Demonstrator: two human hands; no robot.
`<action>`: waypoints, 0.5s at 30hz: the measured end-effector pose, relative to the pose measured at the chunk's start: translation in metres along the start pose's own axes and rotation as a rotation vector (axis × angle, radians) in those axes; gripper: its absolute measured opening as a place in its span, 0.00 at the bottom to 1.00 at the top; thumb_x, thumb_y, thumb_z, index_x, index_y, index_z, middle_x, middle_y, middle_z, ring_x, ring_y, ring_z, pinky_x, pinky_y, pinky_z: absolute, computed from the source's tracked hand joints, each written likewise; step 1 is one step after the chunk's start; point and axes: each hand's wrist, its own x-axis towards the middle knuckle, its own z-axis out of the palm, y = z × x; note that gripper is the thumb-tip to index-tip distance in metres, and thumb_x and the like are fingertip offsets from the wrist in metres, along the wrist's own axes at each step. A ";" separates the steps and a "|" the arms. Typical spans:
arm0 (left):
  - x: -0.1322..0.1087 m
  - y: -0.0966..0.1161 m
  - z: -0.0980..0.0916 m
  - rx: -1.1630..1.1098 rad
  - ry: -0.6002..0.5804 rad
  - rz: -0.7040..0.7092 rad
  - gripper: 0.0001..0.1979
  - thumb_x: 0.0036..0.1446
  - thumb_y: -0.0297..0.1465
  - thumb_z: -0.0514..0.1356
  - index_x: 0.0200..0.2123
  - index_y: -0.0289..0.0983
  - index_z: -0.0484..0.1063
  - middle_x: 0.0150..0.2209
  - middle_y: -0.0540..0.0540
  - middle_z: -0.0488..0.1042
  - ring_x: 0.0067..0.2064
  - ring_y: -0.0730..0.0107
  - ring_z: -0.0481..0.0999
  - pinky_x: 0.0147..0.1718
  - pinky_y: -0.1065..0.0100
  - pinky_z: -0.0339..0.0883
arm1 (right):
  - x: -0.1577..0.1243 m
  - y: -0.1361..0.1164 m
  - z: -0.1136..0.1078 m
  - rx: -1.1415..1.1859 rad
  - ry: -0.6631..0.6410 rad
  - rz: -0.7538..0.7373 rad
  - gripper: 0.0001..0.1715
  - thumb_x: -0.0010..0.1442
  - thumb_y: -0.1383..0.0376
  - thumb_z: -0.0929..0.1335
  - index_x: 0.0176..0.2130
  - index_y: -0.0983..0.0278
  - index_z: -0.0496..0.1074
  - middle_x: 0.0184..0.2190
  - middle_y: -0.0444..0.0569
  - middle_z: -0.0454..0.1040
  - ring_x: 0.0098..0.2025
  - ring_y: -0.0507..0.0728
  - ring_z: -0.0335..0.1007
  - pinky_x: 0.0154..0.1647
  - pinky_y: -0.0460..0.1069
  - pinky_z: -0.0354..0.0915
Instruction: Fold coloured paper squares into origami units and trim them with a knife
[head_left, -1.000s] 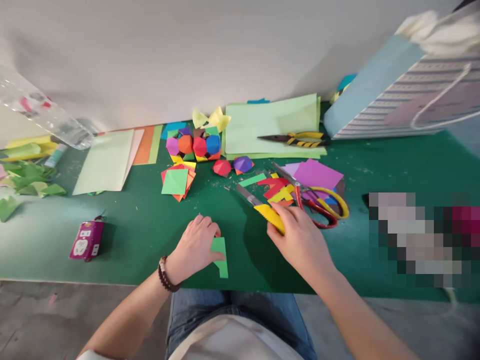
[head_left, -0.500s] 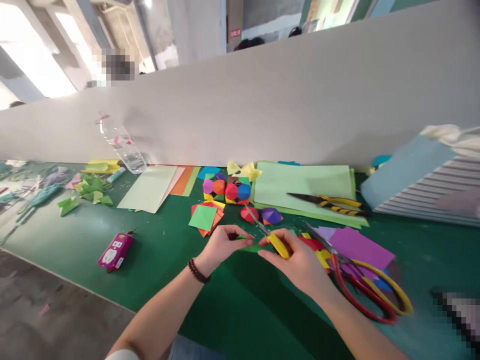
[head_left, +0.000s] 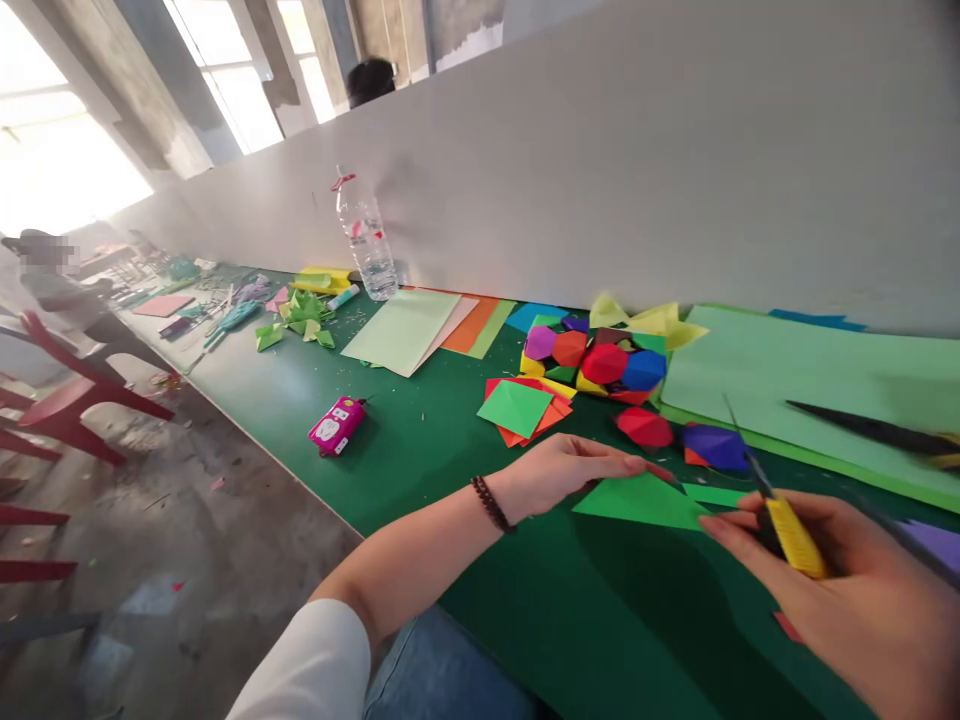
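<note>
Green paper triangle point(head_left: 637, 503) lies flat on the tabletop point(head_left: 600, 620) between the hands, long axis sideways, right end at the right hand point(head_left: 847, 600), which grips a yellow-handled craft knife point(head_left: 795, 538). Left hand point(head_left: 562, 478) lies open, fingertips at the paper's top edge. Beyond: folded paper polyhedra point(head_left: 600, 362), clear plastic bottle point(head_left: 365, 235), apparently empty.

Passage around the hands. A stretch of green bench point(head_left: 420, 450) gave the left hand point(head_left: 559, 478) room toward the pink pouch point(head_left: 337, 424). Farther in, the red paper polyhedron point(head_left: 643, 428) and blue paper polyhedron point(head_left: 715, 447) stood in the way, just beyond the right hand point(head_left: 847, 590) and its yellow-handled scissors point(head_left: 795, 538).
</note>
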 end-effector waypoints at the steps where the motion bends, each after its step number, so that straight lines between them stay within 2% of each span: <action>1: -0.002 0.002 -0.002 -0.007 -0.036 -0.005 0.22 0.42 0.44 0.72 0.38 0.35 0.81 0.39 0.41 0.80 0.41 0.61 0.77 0.40 0.64 0.71 | 0.001 -0.005 0.001 0.056 0.040 0.187 0.12 0.50 0.56 0.75 0.31 0.51 0.70 0.22 0.45 0.74 0.18 0.56 0.69 0.13 0.52 0.59; 2: -0.004 0.004 -0.003 -0.021 -0.089 -0.006 0.26 0.40 0.45 0.73 0.41 0.36 0.81 0.41 0.41 0.80 0.42 0.60 0.78 0.40 0.64 0.71 | 0.003 -0.010 0.001 0.122 0.099 0.363 0.14 0.48 0.55 0.76 0.29 0.53 0.69 0.21 0.44 0.73 0.17 0.55 0.67 0.14 0.51 0.59; 3: -0.005 0.006 -0.003 -0.049 -0.222 -0.013 0.29 0.41 0.45 0.73 0.47 0.38 0.79 0.46 0.40 0.79 0.45 0.58 0.78 0.42 0.63 0.71 | 0.004 -0.015 0.002 0.191 0.148 0.484 0.18 0.45 0.53 0.77 0.30 0.56 0.68 0.23 0.43 0.72 0.18 0.54 0.66 0.16 0.51 0.61; 4: -0.007 0.007 -0.003 -0.090 -0.307 0.003 0.30 0.42 0.45 0.73 0.48 0.39 0.77 0.49 0.39 0.78 0.47 0.56 0.78 0.44 0.62 0.71 | 0.007 -0.018 0.003 0.307 0.240 0.545 0.22 0.41 0.53 0.78 0.30 0.57 0.67 0.23 0.40 0.70 0.18 0.52 0.64 0.16 0.49 0.61; 5: -0.007 0.008 -0.002 -0.134 -0.356 0.027 0.29 0.43 0.46 0.72 0.48 0.39 0.78 0.51 0.37 0.77 0.49 0.54 0.78 0.46 0.60 0.70 | 0.009 -0.019 0.003 0.441 0.257 0.573 0.24 0.42 0.54 0.78 0.33 0.58 0.66 0.24 0.38 0.69 0.19 0.50 0.63 0.18 0.48 0.61; 7: -0.006 0.006 0.003 -0.195 -0.374 0.086 0.27 0.45 0.46 0.71 0.47 0.40 0.78 0.55 0.35 0.74 0.54 0.50 0.75 0.48 0.56 0.69 | 0.012 -0.018 0.005 0.483 0.249 0.562 0.25 0.45 0.52 0.76 0.35 0.59 0.63 0.22 0.35 0.66 0.16 0.48 0.59 0.16 0.46 0.58; 9: -0.004 0.001 0.011 -0.149 -0.309 0.106 0.25 0.42 0.43 0.74 0.44 0.37 0.79 0.54 0.34 0.75 0.53 0.49 0.76 0.47 0.57 0.70 | 0.013 -0.016 0.008 0.495 0.217 0.543 0.24 0.49 0.51 0.75 0.36 0.59 0.62 0.21 0.35 0.66 0.15 0.48 0.57 0.15 0.46 0.57; 11: -0.003 -0.005 0.020 -0.108 -0.172 0.118 0.24 0.44 0.41 0.73 0.43 0.36 0.80 0.47 0.35 0.79 0.49 0.53 0.78 0.44 0.61 0.71 | 0.011 -0.016 0.012 0.494 0.166 0.524 0.23 0.50 0.51 0.74 0.36 0.59 0.63 0.22 0.36 0.68 0.15 0.48 0.58 0.14 0.46 0.57; 13: -0.002 -0.009 0.027 -0.106 -0.024 0.138 0.21 0.45 0.40 0.73 0.40 0.34 0.80 0.41 0.38 0.80 0.42 0.58 0.79 0.38 0.63 0.73 | 0.008 -0.017 0.016 0.484 0.107 0.499 0.22 0.50 0.52 0.75 0.35 0.60 0.64 0.22 0.38 0.70 0.17 0.50 0.62 0.15 0.46 0.60; 15: -0.001 -0.009 0.030 -0.111 0.070 0.161 0.17 0.46 0.39 0.72 0.35 0.33 0.80 0.36 0.40 0.81 0.36 0.63 0.79 0.34 0.65 0.74 | 0.005 -0.019 0.017 0.474 0.058 0.471 0.21 0.49 0.52 0.75 0.35 0.60 0.66 0.25 0.42 0.73 0.22 0.54 0.70 0.19 0.48 0.66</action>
